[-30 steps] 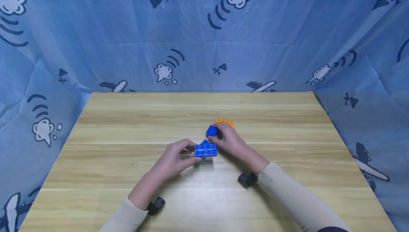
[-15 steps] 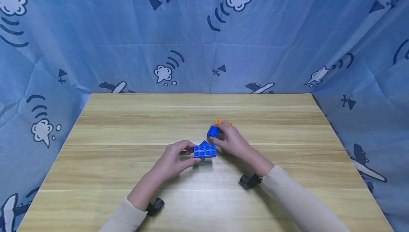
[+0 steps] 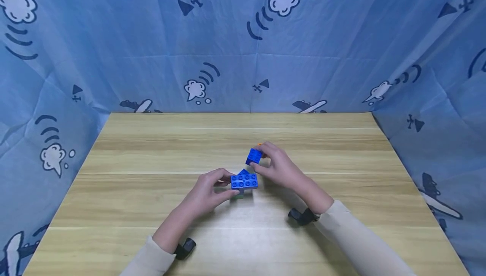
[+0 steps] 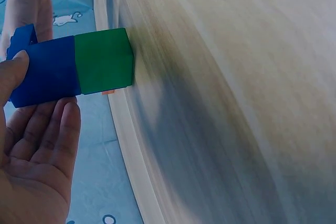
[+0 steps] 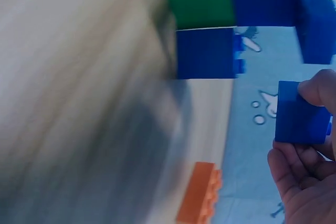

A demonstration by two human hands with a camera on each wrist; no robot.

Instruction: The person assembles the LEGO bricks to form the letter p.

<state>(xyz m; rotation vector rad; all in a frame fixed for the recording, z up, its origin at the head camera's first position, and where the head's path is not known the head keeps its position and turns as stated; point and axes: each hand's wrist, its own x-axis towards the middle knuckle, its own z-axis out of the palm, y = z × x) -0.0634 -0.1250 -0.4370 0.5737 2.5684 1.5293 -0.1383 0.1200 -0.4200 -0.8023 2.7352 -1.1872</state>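
My left hand (image 3: 206, 191) holds a small stack of building bricks by its side, below a studded blue brick (image 3: 244, 181) on top. In the left wrist view, the thumb presses a blue brick (image 4: 51, 72) that sits against a green brick (image 4: 104, 60) at the table end of the stack. Beside the green one, the right wrist view shows another blue brick (image 5: 205, 53). My right hand (image 3: 281, 166) pinches a separate small blue brick (image 5: 300, 113) between thumb and fingers, just behind the stack and apart from it.
An orange brick (image 5: 198, 195) lies on the wooden table (image 3: 152, 149) beyond my right hand, mostly hidden by it in the head view. A blue patterned cloth (image 3: 228, 35) hangs around the table's back and sides.
My right hand has shifted slightly to the right with the small blue brick, covering more of the orange brick. The left hand and its stack have stayed nearly still.
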